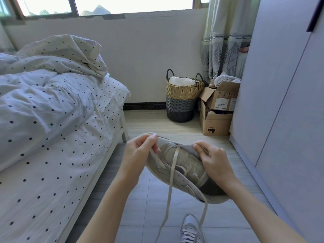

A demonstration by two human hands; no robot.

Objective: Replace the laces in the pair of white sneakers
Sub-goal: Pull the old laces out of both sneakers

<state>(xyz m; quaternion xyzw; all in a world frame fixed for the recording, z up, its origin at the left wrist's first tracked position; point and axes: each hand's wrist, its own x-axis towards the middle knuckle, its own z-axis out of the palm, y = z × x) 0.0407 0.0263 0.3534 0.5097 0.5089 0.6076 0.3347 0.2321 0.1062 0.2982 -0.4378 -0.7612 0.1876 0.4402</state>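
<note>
Head view, nearest first: second sneaker [190, 230] standing on the grey floor tiles [140, 199] at the bottom edge, already threaded with dark laces, only partly in frame. Above it, two loose ends of a pale flat lace [171, 181] dangling down toward the floor. Held up in mid-air between both forearms: a white sneaker [185, 169], tilted, toe pointing away and heel low to the right, lace run through the far eyelets only. Left hand [138, 155] at the shoe's left side, grip clamped on one strand of the lace, thumb and forefinger pinching it near the toe. Right hand [213, 160] on the shoe's right edge, fingers curled over the upper, fingertips pinching at the eyelet row; grip clamped on the sneaker. To the left, a white bed frame with polka-dot sheet [43, 172] and a rumpled matching duvet [43, 95]. To the right, a pale wardrobe door [280, 102]. Farther back against the wall, a woven laundry basket [182, 100] with dark handles, tan above and grey below, just beside stacked cardboard boxes [217, 113]. Behind those, a leaf-print curtain [222, 50]; above, a window [105, 4].
</note>
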